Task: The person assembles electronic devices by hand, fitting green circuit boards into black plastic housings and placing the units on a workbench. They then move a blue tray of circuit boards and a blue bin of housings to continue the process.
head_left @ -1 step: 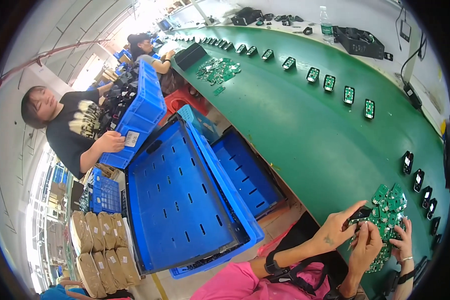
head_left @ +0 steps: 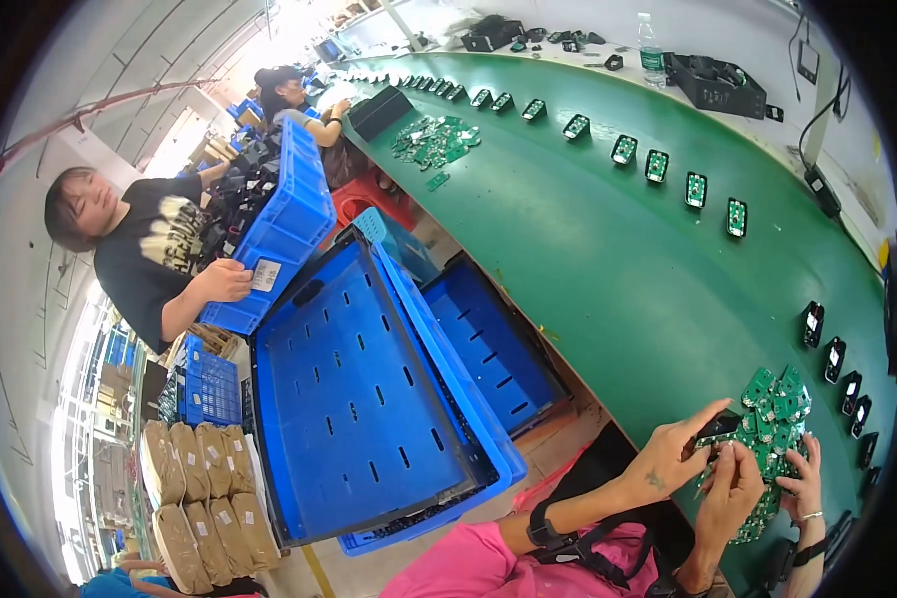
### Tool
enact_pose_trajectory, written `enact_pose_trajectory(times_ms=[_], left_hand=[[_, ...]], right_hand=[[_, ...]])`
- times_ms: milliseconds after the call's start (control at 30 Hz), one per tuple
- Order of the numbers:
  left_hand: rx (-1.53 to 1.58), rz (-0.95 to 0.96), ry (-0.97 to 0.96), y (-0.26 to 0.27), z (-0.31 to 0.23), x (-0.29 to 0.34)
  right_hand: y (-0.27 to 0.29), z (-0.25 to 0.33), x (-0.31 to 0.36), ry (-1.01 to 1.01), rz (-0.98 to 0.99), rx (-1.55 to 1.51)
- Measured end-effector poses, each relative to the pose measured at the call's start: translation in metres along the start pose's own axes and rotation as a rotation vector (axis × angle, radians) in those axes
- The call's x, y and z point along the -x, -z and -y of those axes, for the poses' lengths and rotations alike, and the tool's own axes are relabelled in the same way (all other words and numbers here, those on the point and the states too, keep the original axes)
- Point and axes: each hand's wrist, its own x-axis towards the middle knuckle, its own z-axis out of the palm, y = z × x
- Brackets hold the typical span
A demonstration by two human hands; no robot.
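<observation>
My left hand, coming from a pink sleeve with a black band at the wrist, grips a small black plastic casing between thumb and fingers. Close against it, my right hand has its fingers pinched at the casing's lower edge; what they hold there is too small to make out. Just beyond my hands lies a pile of green circuit boards on the green table. Another person's hand, with a bracelet and a dark wristband, touches the pile's right side.
Black casings with green boards form a long row along the table; more casings stand at the right. A second board pile lies farther off. At left, large blue crates stand by the table, and a person carries a filled blue crate.
The person at the left has shifted slightly to the right with the filled blue crate. My hands and the casing stay practically in place.
</observation>
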Motion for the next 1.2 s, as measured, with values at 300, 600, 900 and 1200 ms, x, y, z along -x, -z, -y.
enact_pose_trajectory(times_ms=[300, 600, 900, 1200], left_hand=[[-0.197, -0.078, -0.180, 0.005, -0.016, 0.036], [-0.226, -0.051, -0.305, -0.015, -0.031, 0.062], [-0.333, 0.006, -0.269, -0.010, -0.052, 0.077], [-0.665, -0.022, -0.334, -0.007, -0.074, 0.080]], right_hand=[[0.030, 0.038, 0.010, 0.370, 0.300, 0.317], [0.074, 0.065, 0.022, 0.416, 0.470, 0.418], [0.078, 0.081, 0.023, 0.411, 0.578, 0.507], [0.067, 0.086, 0.019, 0.396, 0.648, 0.493]])
